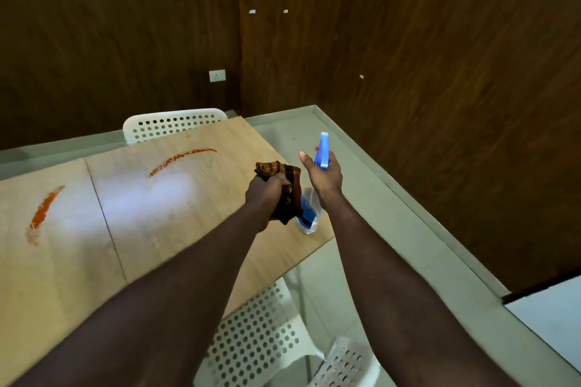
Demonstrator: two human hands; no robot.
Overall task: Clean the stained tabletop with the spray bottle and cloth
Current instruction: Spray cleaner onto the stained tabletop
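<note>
Meanwhile, the left hand (pixel 267 195) gripped a bunched dark cloth (pixel 278 171) in a tight fist above the right end of the wooden tabletop (pixel 188 229). Just beside it, the right hand (pixel 327 177) curled round the neck of the blue spray bottle (pixel 323 151), thumb stretched out. A curved red stain (pixel 182 160) lay near the far edge and a second red stain (pixel 44 214) further left, both well apart from the hands.
</note>
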